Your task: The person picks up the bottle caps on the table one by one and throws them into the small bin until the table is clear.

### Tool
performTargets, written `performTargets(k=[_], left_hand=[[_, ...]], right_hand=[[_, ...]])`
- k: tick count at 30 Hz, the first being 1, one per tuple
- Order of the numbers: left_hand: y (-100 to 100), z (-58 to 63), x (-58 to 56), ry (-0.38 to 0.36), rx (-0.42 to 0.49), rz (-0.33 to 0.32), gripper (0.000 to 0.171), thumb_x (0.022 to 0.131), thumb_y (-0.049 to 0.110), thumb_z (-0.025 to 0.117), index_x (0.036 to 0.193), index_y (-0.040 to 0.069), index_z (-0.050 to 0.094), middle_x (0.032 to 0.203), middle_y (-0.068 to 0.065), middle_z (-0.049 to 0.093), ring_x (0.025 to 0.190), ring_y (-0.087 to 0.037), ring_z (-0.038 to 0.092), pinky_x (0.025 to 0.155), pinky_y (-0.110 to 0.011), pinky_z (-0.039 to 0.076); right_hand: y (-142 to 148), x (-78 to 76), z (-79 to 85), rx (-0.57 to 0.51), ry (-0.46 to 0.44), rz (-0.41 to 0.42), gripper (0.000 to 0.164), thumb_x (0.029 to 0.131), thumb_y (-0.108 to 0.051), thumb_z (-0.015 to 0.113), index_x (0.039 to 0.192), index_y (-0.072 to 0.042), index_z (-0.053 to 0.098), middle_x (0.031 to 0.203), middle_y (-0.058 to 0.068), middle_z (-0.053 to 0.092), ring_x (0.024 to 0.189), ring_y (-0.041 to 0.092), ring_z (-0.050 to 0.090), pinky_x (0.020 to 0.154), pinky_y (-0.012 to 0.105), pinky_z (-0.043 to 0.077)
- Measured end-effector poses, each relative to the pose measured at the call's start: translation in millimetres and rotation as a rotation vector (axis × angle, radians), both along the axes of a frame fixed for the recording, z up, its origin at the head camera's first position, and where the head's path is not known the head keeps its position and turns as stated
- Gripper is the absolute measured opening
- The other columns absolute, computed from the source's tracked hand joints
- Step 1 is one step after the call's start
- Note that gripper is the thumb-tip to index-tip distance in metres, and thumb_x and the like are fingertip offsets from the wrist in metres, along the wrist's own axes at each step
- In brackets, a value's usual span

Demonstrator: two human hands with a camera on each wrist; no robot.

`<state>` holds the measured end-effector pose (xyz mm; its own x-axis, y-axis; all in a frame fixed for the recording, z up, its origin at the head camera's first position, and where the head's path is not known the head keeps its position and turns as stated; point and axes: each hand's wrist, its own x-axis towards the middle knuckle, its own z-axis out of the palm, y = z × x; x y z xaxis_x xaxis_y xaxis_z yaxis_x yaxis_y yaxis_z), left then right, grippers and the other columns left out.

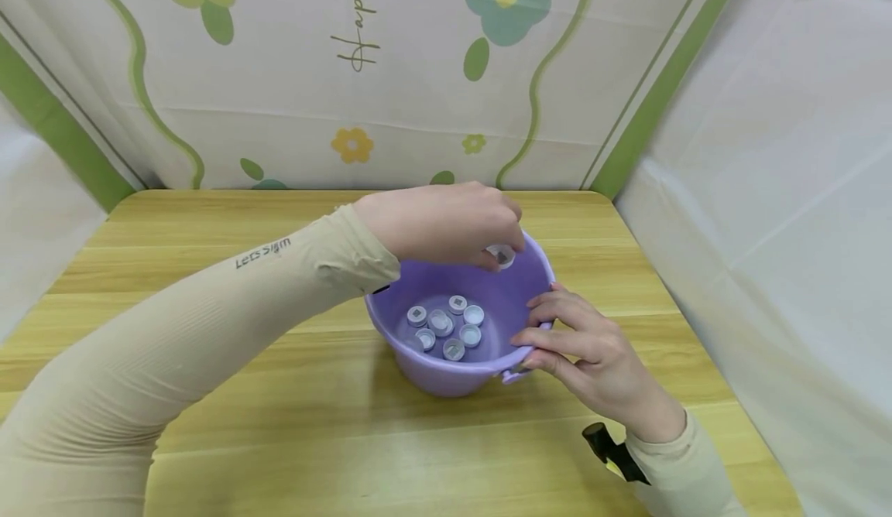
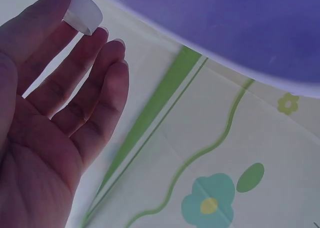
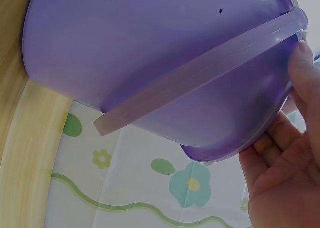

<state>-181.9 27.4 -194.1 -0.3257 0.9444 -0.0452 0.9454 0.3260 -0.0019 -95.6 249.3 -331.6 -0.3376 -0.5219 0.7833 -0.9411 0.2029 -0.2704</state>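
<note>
A purple bucket (image 1: 446, 381) stands on the wooden table, and several small round white-and-clear caps (image 1: 454, 349) lie on its bottom. Over the bucket's far right part, my left hand (image 1: 446, 223) pinches one more such cap (image 1: 503, 255) between thumb and fingers. The left wrist view shows that cap (image 2: 84, 12) at the fingertips, with the other fingers half bent. My right hand (image 1: 592, 347) grips the bucket's rim at the right, fingers inside and thumb outside. In the right wrist view the bucket's handle (image 3: 200, 72) hangs down along its outer wall.
The wooden table (image 1: 279, 432) extends on all sides of the bucket. Behind it hangs a white cloth (image 1: 418, 91) printed with flowers and green lines. White sheeting (image 1: 780, 215) closes off the right side. A black strap (image 1: 616, 455) sits at the right wrist.
</note>
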Motion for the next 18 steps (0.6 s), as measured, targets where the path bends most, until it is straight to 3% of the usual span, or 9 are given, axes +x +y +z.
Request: performTargets(k=[9, 18], left_hand=[[11, -7.6, -5.2, -0.061, -0.032, 0.021, 0.023, 0.088, 0.025, 0.077, 0.108, 0.014, 0.075, 0.101, 0.003, 0.065, 0.096, -0.013, 0.060, 0.084, -0.026, 0.048], [11, -13.0, -7.4, -0.011, -0.070, 0.019, 0.030, 0.086, 0.029, 0.078, 0.111, 0.013, 0.074, 0.104, 0.002, 0.068, 0.100, -0.015, 0.062, 0.086, -0.028, 0.050]], right_hand=[[0, -0.2, -1.3, -0.004, 0.008, -0.005, 0.021, 0.096, -0.022, 0.065, 0.099, -0.005, 0.076, 0.100, 0.013, 0.065, 0.107, 0.030, 0.057, 0.112, 0.048, 0.032], [1, -0.4, -2.0, -0.009, 0.014, -0.003, 0.021, 0.096, -0.022, 0.066, 0.099, -0.005, 0.076, 0.100, 0.013, 0.065, 0.105, 0.033, 0.057, 0.112, 0.049, 0.033]])
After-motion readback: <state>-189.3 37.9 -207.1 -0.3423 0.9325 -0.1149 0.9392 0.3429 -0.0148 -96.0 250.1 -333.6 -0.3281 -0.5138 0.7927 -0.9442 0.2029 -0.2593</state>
